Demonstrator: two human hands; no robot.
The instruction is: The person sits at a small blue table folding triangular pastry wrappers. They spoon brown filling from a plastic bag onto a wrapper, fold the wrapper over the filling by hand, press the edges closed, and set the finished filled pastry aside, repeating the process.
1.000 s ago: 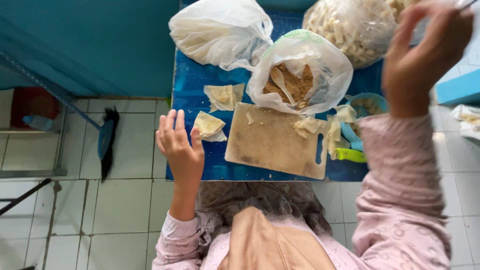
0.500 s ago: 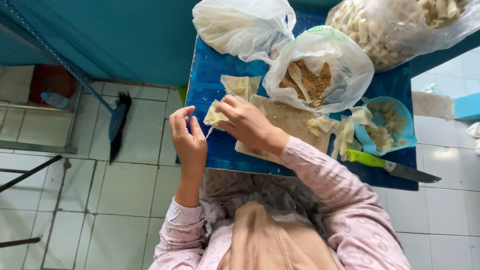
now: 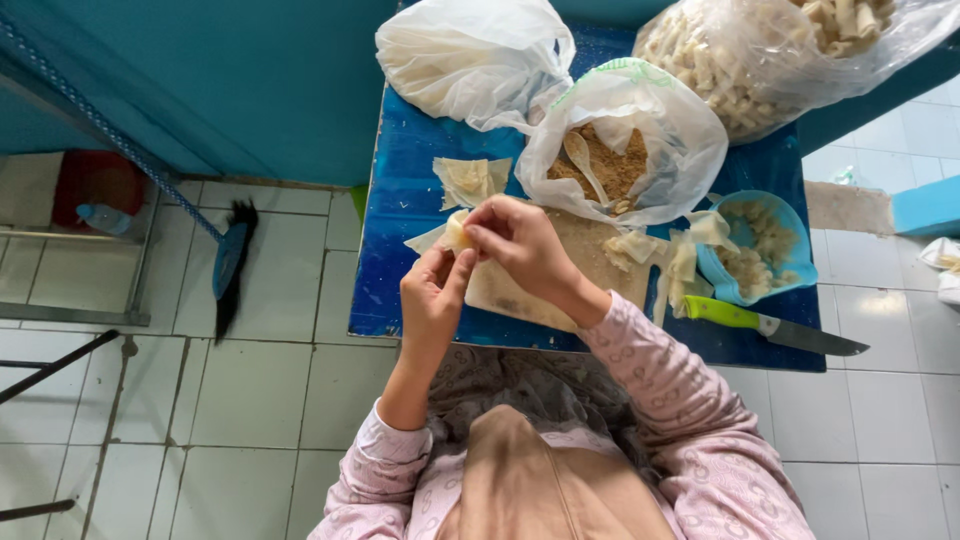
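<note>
Both hands meet over the left end of a pale cutting board [image 3: 580,285] on a small blue table [image 3: 400,200]. My left hand [image 3: 432,298] and my right hand [image 3: 520,245] together pinch a thin pale wrapper sheet [image 3: 448,235] with a bit of filling in it. Another wrapper sheet [image 3: 470,180] lies flat on the table just beyond. An open plastic bag [image 3: 625,150] with brown crumbly filling and a spoon stands right behind my right hand.
A blue bowl [image 3: 770,245] of scraps and a green-handled knife [image 3: 770,325] lie to the right. Two big plastic bags [image 3: 470,55] sit at the table's far side. A broom [image 3: 230,265] leans on the tiled floor at left, near a teal wall.
My right hand came down from the upper right to join the left. The wrapper was lifted off the table and is now pinched between both hands.
</note>
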